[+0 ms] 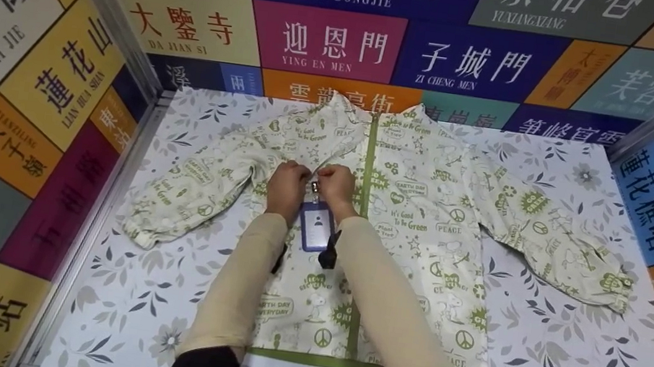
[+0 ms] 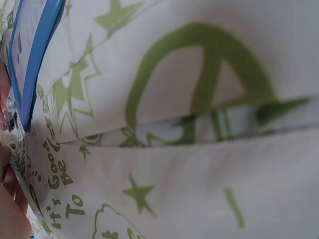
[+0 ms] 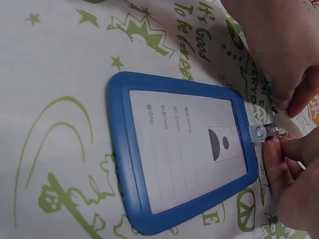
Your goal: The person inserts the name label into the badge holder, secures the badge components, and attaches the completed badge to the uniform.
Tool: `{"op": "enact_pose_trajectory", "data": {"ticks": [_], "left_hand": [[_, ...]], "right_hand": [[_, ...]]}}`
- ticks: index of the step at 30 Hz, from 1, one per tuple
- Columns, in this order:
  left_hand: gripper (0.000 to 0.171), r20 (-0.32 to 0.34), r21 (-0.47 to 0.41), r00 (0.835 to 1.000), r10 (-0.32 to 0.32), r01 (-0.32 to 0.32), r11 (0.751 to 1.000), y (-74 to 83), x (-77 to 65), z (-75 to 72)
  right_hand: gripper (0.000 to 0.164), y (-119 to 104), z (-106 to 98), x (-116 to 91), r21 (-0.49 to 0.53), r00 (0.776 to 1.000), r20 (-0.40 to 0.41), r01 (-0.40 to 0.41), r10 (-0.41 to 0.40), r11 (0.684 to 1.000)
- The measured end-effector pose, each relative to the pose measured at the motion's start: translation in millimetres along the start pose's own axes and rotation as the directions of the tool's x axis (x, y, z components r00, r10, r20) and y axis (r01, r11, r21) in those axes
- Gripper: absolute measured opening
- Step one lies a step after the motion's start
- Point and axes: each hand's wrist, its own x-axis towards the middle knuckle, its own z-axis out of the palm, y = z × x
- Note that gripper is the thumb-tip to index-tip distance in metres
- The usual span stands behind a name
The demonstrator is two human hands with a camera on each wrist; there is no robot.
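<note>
A white jacket with green print is spread flat, its collar at the far side and its sleeves out to both sides. On its left front lies a blue-framed ID badge, with a card behind its window, and a metal clip at its top. My right hand pinches that clip between thumb and fingers. Close beside it, my left hand pinches a bit of the jacket's cloth; the fingertips nearly meet the clip. In the left wrist view, the left hand shows only at the edge.
Beneath the jacket is a table with a grey leaf-patterned cover. Panels with coloured street-name signs stand behind it and along both sides. A slit-like opening in the cloth shows beside the badge.
</note>
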Motion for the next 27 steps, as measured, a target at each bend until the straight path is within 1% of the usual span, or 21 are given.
{"op": "enact_pose_trajectory", "data": {"ticks": [6,9,16,23,27], "left_hand": [[0.016,-0.009,0.007,1.000,-0.012,0.012,1.000,-1.0,-1.5,1.3],[0.017,-0.016,0.014,1.000,-0.013,0.013,1.000,-1.3,-1.8,2.6],[0.016,-0.033,0.001,0.999,0.002,-0.002,1.000,-2.5,-1.4,5.7],[0.014,-0.049,0.012,0.998,0.043,-0.042,0.999,-4.7,-0.7,6.4],[0.015,-0.061,0.017,0.997,0.052,-0.051,0.999,-5.9,-1.2,7.7]], "right_hand": [[0.012,1.9,2.0,1.0,-0.037,0.997,0.002,0.072,-0.072,0.997],[0.011,1.9,1.5,1.4,-0.064,0.996,0.009,0.092,-0.092,0.994],[0.012,2.8,-1.0,3.3,-0.101,0.997,0.034,0.075,-0.072,0.992],[0.011,1.7,1.6,3.3,-0.112,0.997,-0.011,0.077,-0.079,0.991],[0.013,1.2,1.9,2.3,-0.112,0.997,-0.017,0.068,-0.070,0.991]]}}
